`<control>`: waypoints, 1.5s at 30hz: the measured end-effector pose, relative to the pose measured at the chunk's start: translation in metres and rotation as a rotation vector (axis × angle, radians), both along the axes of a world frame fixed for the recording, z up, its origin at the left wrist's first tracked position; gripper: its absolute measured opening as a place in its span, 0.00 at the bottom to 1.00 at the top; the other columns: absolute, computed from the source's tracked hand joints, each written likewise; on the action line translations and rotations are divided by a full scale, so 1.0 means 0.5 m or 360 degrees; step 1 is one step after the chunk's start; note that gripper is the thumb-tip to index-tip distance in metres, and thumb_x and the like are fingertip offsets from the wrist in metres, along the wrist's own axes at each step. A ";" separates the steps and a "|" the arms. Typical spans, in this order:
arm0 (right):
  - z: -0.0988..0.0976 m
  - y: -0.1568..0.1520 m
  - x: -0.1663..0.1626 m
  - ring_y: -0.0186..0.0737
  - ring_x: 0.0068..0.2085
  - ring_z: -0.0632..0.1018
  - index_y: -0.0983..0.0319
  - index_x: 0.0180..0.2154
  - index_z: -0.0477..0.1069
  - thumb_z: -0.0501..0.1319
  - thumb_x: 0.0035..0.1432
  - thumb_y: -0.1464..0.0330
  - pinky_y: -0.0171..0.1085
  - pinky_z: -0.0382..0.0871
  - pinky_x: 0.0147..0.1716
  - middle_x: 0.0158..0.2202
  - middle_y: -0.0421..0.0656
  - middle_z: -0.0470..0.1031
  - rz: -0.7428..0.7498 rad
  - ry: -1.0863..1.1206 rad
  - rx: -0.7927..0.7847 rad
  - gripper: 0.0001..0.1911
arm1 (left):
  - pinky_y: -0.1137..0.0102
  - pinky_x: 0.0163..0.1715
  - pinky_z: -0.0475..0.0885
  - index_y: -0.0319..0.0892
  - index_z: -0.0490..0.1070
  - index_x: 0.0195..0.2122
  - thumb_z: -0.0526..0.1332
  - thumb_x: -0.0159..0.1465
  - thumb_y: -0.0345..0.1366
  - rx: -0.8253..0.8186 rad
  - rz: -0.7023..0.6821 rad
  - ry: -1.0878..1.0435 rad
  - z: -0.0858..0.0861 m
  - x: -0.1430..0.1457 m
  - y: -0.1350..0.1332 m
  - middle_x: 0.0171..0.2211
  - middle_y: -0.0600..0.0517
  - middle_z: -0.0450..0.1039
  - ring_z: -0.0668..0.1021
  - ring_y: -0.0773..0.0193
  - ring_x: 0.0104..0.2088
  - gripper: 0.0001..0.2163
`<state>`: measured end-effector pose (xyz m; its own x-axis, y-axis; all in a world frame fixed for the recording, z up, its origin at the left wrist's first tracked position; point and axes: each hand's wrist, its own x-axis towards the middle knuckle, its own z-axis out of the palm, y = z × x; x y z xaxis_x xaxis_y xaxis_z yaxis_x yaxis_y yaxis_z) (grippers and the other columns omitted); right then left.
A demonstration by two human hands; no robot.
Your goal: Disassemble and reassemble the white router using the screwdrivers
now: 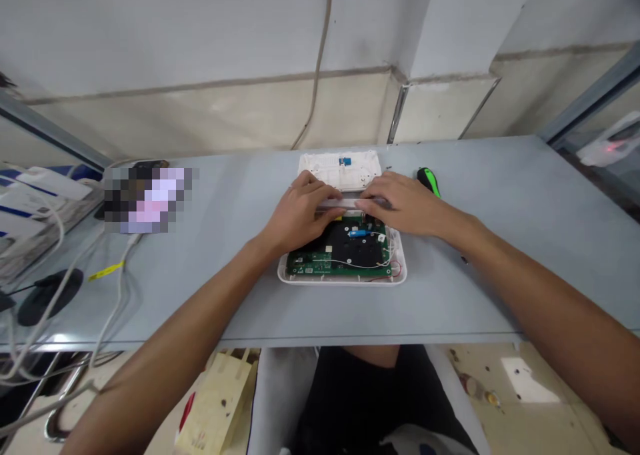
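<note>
A white plastic housing (343,281) lies open on the bench, with a green circuit board (310,265) inside. On the board are a black plate, a blue fibre connector (359,233) and thin white wires. Along the housing's far edge, my left hand (306,211) and my right hand (397,201) both grip a narrow white strip (345,203), thumbs on the near side and fingers on the far side. Whether the strip is a separate part cannot be made out. Just behind it lies a white cover (340,171) with a small blue piece (345,161) on it.
A green and black screwdriver handle (429,180) lies beyond my right hand. At the left are a computer mouse (50,297), loose cables (120,288), white boxes (30,198) and a blurred-out device (155,198). The bench (250,321) ends close to my lap; a wall stands behind it.
</note>
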<state>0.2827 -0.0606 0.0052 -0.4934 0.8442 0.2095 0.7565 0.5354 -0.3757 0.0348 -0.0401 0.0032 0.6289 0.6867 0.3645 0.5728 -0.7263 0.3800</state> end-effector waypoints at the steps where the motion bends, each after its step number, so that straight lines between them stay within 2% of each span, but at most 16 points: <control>1: -0.002 -0.002 -0.010 0.54 0.47 0.77 0.60 0.35 0.76 0.52 0.74 0.52 0.48 0.66 0.42 0.38 0.50 0.80 -0.0066 -0.0055 0.0063 0.24 | 0.54 0.49 0.71 0.44 0.79 0.45 0.66 0.69 0.40 -0.0004 0.0004 -0.0037 -0.001 0.007 -0.005 0.39 0.45 0.79 0.73 0.46 0.49 0.08; 4: 0.002 -0.013 -0.041 0.53 0.41 0.77 0.61 0.32 0.76 0.52 0.74 0.54 0.46 0.63 0.36 0.33 0.51 0.78 -0.0240 -0.0162 0.0135 0.25 | 0.54 0.51 0.71 0.46 0.79 0.45 0.70 0.65 0.37 -0.0043 0.0007 -0.0169 0.000 0.028 -0.021 0.41 0.47 0.79 0.73 0.47 0.49 0.08; 7: 0.009 -0.022 -0.057 0.46 0.33 0.75 0.61 0.29 0.74 0.53 0.74 0.56 0.43 0.60 0.31 0.29 0.49 0.76 -0.0289 -0.0116 -0.0003 0.24 | 0.53 0.55 0.70 0.47 0.78 0.48 0.73 0.61 0.35 -0.0034 0.0008 -0.0245 0.004 0.041 -0.031 0.45 0.49 0.79 0.73 0.48 0.51 0.14; 10: 0.008 -0.024 -0.055 0.42 0.30 0.73 0.60 0.23 0.68 0.54 0.74 0.55 0.41 0.57 0.28 0.26 0.47 0.73 -0.0287 -0.0043 -0.0128 0.27 | 0.53 0.57 0.70 0.46 0.75 0.52 0.77 0.58 0.39 0.0009 0.0065 -0.0307 0.001 0.042 -0.031 0.50 0.48 0.77 0.73 0.47 0.54 0.22; 12: 0.004 -0.022 -0.050 0.41 0.29 0.72 0.59 0.23 0.66 0.52 0.74 0.53 0.41 0.56 0.28 0.26 0.46 0.73 -0.0306 0.0003 -0.0166 0.28 | 0.56 0.55 0.72 0.46 0.72 0.56 0.79 0.56 0.41 -0.0046 0.0092 -0.0386 -0.005 0.038 -0.027 0.53 0.46 0.74 0.74 0.49 0.54 0.29; 17: 0.003 -0.022 -0.047 0.40 0.26 0.71 0.59 0.26 0.65 0.49 0.75 0.50 0.41 0.56 0.26 0.26 0.47 0.74 -0.0427 0.0116 -0.0209 0.28 | 0.61 0.47 0.77 0.51 0.61 0.67 0.82 0.50 0.43 -0.0373 0.0216 -0.0654 -0.018 0.030 -0.022 0.62 0.43 0.67 0.78 0.51 0.52 0.46; 22: 0.006 -0.025 -0.048 0.39 0.24 0.69 0.58 0.25 0.62 0.52 0.74 0.48 0.41 0.55 0.25 0.23 0.44 0.72 -0.0561 0.0278 -0.0179 0.29 | 0.63 0.45 0.79 0.54 0.59 0.68 0.83 0.46 0.41 -0.0592 0.0316 -0.0793 -0.006 0.031 -0.029 0.56 0.47 0.72 0.81 0.56 0.43 0.51; 25: 0.008 -0.021 -0.043 0.37 0.23 0.66 0.58 0.22 0.59 0.52 0.72 0.45 0.41 0.54 0.25 0.21 0.43 0.69 -0.0598 0.0466 -0.0138 0.32 | 0.63 0.45 0.78 0.52 0.60 0.69 0.84 0.45 0.41 -0.0603 0.0343 -0.0824 0.002 0.032 -0.033 0.51 0.48 0.77 0.81 0.54 0.43 0.51; 27: 0.011 -0.015 -0.037 0.36 0.23 0.65 0.58 0.22 0.62 0.53 0.71 0.44 0.41 0.54 0.25 0.21 0.42 0.69 -0.0665 0.0617 -0.0235 0.32 | 0.62 0.47 0.77 0.51 0.59 0.70 0.84 0.46 0.43 -0.0561 0.0348 -0.0785 0.006 0.031 -0.035 0.51 0.47 0.78 0.81 0.53 0.44 0.52; 29: 0.014 -0.009 -0.029 0.36 0.24 0.67 0.59 0.25 0.68 0.54 0.70 0.42 0.40 0.57 0.25 0.24 0.43 0.71 -0.0719 0.0810 -0.0381 0.32 | 0.61 0.49 0.76 0.51 0.59 0.71 0.82 0.49 0.46 -0.0489 0.0327 -0.0703 0.011 0.029 -0.037 0.51 0.47 0.79 0.81 0.53 0.44 0.51; 31: 0.017 -0.005 -0.021 0.37 0.26 0.69 0.60 0.28 0.72 0.54 0.67 0.38 0.39 0.59 0.26 0.26 0.43 0.72 -0.0729 0.1036 -0.0442 0.33 | 0.58 0.51 0.74 0.51 0.66 0.68 0.78 0.56 0.49 -0.0407 0.0262 -0.0584 0.019 0.027 -0.040 0.48 0.48 0.81 0.80 0.52 0.45 0.40; 33: 0.017 -0.002 -0.013 0.38 0.27 0.70 0.59 0.30 0.71 0.53 0.65 0.35 0.38 0.61 0.25 0.26 0.43 0.70 -0.0716 0.1244 -0.0398 0.34 | 0.57 0.50 0.74 0.51 0.78 0.58 0.74 0.61 0.50 -0.0351 0.0202 -0.0476 0.027 0.026 -0.044 0.41 0.49 0.80 0.79 0.52 0.43 0.24; 35: 0.018 -0.002 -0.008 0.38 0.27 0.69 0.57 0.30 0.66 0.51 0.65 0.35 0.38 0.61 0.24 0.26 0.43 0.68 -0.0744 0.1393 -0.0365 0.33 | 0.58 0.47 0.75 0.52 0.84 0.48 0.72 0.63 0.50 -0.0345 0.0176 -0.0454 0.032 0.025 -0.047 0.37 0.50 0.79 0.78 0.53 0.41 0.15; 36: 0.019 -0.003 -0.007 0.38 0.26 0.68 0.56 0.30 0.63 0.51 0.66 0.35 0.38 0.62 0.23 0.26 0.42 0.66 -0.0784 0.1434 -0.0348 0.32 | 0.59 0.46 0.75 0.52 0.85 0.46 0.72 0.63 0.50 -0.0356 0.0177 -0.0481 0.033 0.026 -0.048 0.38 0.50 0.79 0.78 0.54 0.41 0.14; 40: 0.024 -0.004 -0.007 0.38 0.27 0.66 0.55 0.30 0.54 0.48 0.68 0.37 0.39 0.64 0.25 0.28 0.41 0.63 -0.0991 0.1433 -0.0240 0.30 | 0.59 0.47 0.75 0.53 0.84 0.50 0.74 0.62 0.46 -0.0393 0.0198 -0.0713 0.035 0.024 -0.047 0.40 0.50 0.80 0.78 0.55 0.42 0.16; 45: 0.018 0.006 -0.017 0.36 0.28 0.63 0.55 0.29 0.54 0.54 0.70 0.43 0.39 0.62 0.28 0.29 0.39 0.61 -0.1158 0.1449 -0.0283 0.27 | 0.61 0.44 0.74 0.53 0.85 0.45 0.71 0.64 0.39 -0.0227 0.0275 -0.0808 0.060 0.011 -0.036 0.37 0.52 0.81 0.78 0.57 0.40 0.08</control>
<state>0.2742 -0.0575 0.0141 0.3867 0.9181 0.0869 0.2768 -0.0257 -0.9606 0.0403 -0.0580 0.0330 0.2724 0.8290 0.4884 0.3980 -0.5592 0.7272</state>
